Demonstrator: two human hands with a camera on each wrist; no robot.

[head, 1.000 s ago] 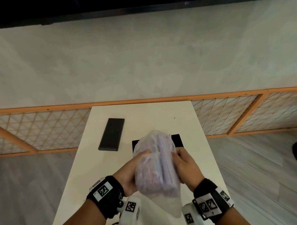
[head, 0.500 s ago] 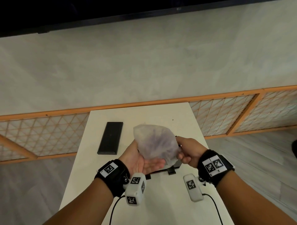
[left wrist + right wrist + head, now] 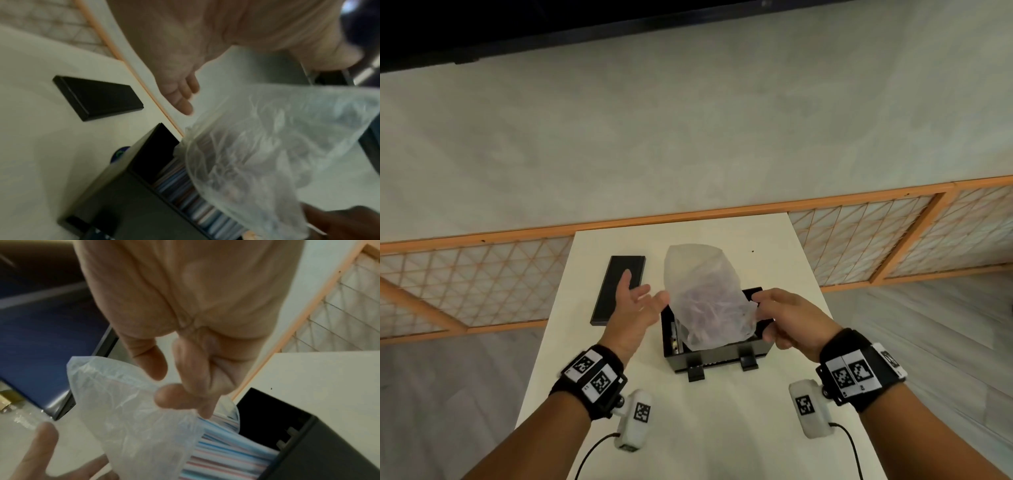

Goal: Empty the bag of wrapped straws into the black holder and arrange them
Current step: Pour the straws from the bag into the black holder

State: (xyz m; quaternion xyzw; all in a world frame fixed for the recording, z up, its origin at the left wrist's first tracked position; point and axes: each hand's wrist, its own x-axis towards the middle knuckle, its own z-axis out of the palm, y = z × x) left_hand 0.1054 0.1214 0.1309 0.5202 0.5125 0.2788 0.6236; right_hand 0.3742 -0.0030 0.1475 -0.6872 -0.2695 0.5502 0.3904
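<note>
Since half a second ago the bag has dropped from the left palm and now stands mouth-down in the black holder, and the left hand has let go of it and drawn off to the side. Farthest left on the white surface, a flat black lid lies well apart from the holder, its long side running away from the person. Next comes the left hand, fingers spread and palm turned up, hovering just beside the bag's left flank and holding nothing (whether a fingertip brushes the plastic, the views do not settle). In the middle, the translucent bag rises out of the holder with its closed end upward, and the wrapped straws, striped in blue, pink and white, spill from its mouth into the holder's open top; the left wrist view shows more of them lying packed along the holder's inside. The holder sits near the middle of the surface, two small black feet jutting from its near wall. On the right, the right hand pinches the bag's lower right edge between thumb and curled fingers, at the holder's right rim. Behind the surface runs an orange-framed lattice panel.
</note>
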